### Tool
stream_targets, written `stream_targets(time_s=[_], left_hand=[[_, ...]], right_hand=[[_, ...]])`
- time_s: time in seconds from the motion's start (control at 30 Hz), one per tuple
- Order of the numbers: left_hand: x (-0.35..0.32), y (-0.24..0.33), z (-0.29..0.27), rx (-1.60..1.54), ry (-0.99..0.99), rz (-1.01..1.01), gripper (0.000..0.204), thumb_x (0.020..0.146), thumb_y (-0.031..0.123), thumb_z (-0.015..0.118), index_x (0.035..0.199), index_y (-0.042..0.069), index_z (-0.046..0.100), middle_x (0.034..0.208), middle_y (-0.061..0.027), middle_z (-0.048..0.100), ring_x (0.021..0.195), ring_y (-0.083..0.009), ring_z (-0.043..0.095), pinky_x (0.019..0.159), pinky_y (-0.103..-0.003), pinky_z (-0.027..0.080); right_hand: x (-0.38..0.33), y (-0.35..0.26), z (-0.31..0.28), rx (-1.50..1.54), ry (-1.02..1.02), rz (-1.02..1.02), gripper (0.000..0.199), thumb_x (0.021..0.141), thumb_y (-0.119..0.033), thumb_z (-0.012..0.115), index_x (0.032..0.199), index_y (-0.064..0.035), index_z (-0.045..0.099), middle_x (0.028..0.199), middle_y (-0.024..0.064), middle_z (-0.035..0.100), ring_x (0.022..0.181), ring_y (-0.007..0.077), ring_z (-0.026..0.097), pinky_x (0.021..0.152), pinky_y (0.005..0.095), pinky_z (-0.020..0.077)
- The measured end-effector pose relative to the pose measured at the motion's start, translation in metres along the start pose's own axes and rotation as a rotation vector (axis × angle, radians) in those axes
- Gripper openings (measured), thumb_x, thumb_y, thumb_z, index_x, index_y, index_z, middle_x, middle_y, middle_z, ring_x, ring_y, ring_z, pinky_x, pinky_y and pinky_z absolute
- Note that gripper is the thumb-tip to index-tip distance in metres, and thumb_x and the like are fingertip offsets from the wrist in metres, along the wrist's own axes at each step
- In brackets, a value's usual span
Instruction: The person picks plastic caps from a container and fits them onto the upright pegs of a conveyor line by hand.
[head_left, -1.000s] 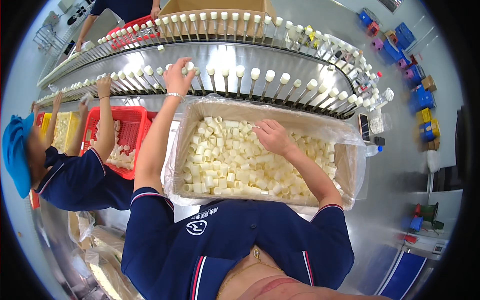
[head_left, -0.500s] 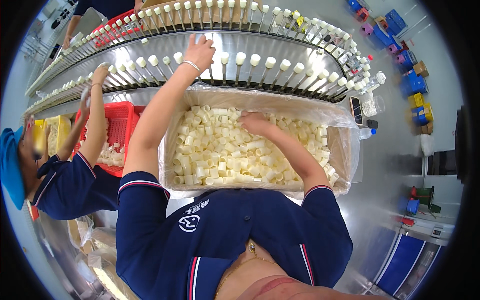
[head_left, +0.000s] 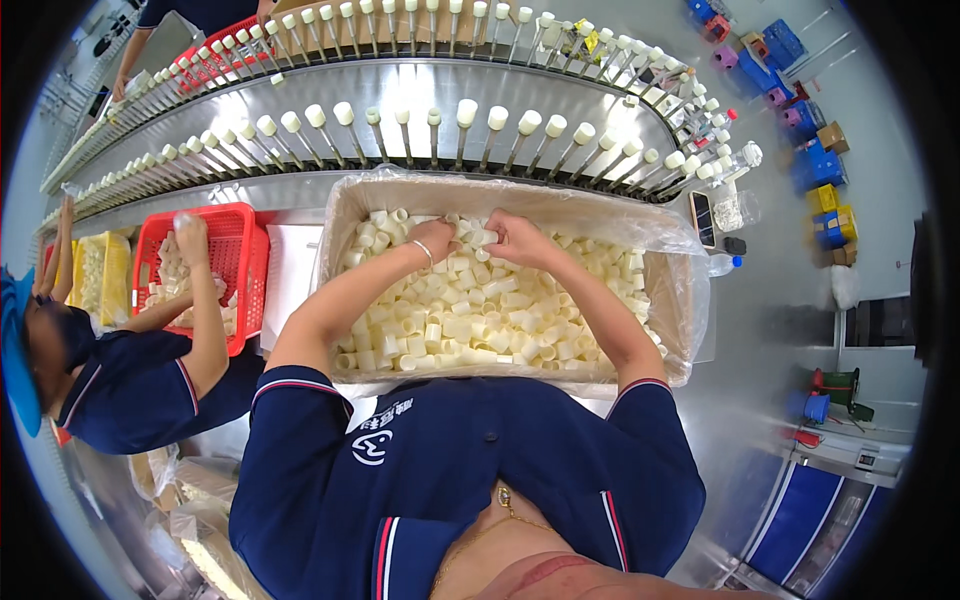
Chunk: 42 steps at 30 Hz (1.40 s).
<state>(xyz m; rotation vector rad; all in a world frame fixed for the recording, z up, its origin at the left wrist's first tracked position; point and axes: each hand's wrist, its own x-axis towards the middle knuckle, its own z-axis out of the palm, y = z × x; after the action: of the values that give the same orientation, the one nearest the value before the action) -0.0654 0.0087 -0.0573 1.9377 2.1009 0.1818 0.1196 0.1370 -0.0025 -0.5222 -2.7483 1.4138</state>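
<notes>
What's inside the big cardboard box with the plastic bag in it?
The plastic-lined cardboard box holds a heap of small cream plastic caps. Both hands, left and right, dig in. The bottom is covered.

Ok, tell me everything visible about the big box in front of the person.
The box is a wide, open-topped cardboard carton lined with a clear plastic bag folded over its rim. It sits level below the rows of pins, right of a red basket. It is filled with small cream cylindrical caps. The left hand and right hand meet in the caps near its far wall.
</notes>
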Motion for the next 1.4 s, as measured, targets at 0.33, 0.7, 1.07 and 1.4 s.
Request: stream_targets(time_s=[0.33, 0.7, 1.07, 1.4], left_hand=[[0.027, 0.009, -0.008, 0.009, -0.442, -0.022, 0.037, 0.067, 0.024, 0.068, 0.100, 0.007, 0.065, 0.093, -0.0170, 0.067, 0.093, -0.0328, 0.064, 0.082, -0.042, 0.050], [-0.045, 0.008, -0.124, -0.410, -0.044, 0.168, 0.036, 0.069, 0.013, 0.071, 0.104, 0.008, 0.063, 0.108, -0.0130, 0.058, 0.089, -0.0288, 0.060, 0.077, -0.035, 0.050], [-0.095, -0.129, -0.195, -0.455, 0.705, -0.238, 0.027, 0.081, 0.018, 0.070, 0.104, 0.007, 0.061, 0.096, -0.0092, 0.061, 0.082, -0.0200, 0.061, 0.073, -0.031, 0.050], [-0.082, -0.222, -0.216, -0.061, 0.714, -0.622, 0.031, 0.080, 0.019, 0.066, 0.109, 0.009, 0.059, 0.112, -0.0128, 0.057, 0.102, -0.0339, 0.058, 0.087, -0.042, 0.048]], right_hand=[[0.032, -0.095, -0.054, -0.002, 0.357, -0.290, 0.026, 0.083, -0.016, 0.064, 0.107, -0.0066, 0.058, 0.076, 0.0024, 0.056, 0.065, 0.0138, 0.050, 0.062, 0.0296, 0.0411], [0.146, -0.104, -0.097, -0.943, 0.276, -0.134, 0.026, 0.078, -0.032, 0.069, 0.088, -0.0080, 0.068, 0.095, 0.0092, 0.067, 0.102, 0.0246, 0.056, 0.093, 0.0420, 0.0338], [0.038, -0.091, -0.059, -0.818, 0.646, -0.666, 0.030, 0.074, -0.012, 0.067, 0.103, -0.0060, 0.062, 0.103, 0.0086, 0.058, 0.099, 0.0284, 0.051, 0.089, 0.0439, 0.0389], [-0.058, -0.002, 0.034, -0.536, 0.061, -0.234, 0.040, 0.084, -0.019, 0.061, 0.122, -0.0103, 0.055, 0.128, 0.0171, 0.044, 0.110, 0.0328, 0.053, 0.092, 0.0407, 0.0452]])
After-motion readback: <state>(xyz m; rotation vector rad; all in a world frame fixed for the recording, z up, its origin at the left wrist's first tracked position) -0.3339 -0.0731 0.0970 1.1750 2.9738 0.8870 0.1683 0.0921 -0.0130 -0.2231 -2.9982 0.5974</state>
